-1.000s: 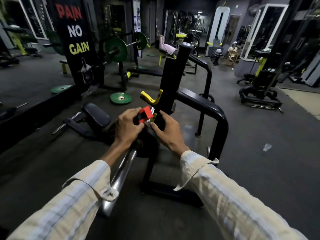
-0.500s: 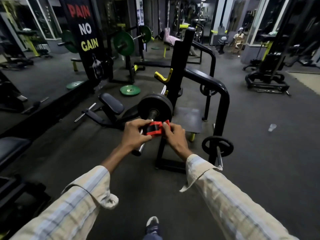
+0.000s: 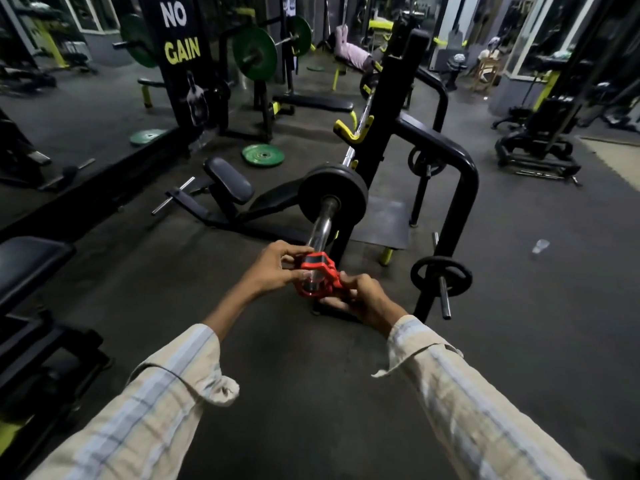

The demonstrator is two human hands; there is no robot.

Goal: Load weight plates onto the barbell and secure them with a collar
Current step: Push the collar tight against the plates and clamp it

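A chrome barbell (image 3: 320,228) rests on a black rack with yellow hooks, its sleeve end pointing toward me. One black weight plate (image 3: 332,199) sits on that sleeve. A red collar (image 3: 317,277) rings the very tip of the sleeve, well short of the plate. My left hand (image 3: 273,270) grips the collar from the left and my right hand (image 3: 360,297) holds it from the right and below.
The black rack frame (image 3: 460,174) curves down on the right, with small black plates (image 3: 441,275) stored on its pegs. A black bench (image 3: 228,181) lies left of the plate. A green plate (image 3: 263,154) lies on the floor. Another bench pad (image 3: 27,261) is at my left.
The collar has come back along the sleeve, from close to the plate to the tip of the bar. I have stepped back; the plate now shows in full.
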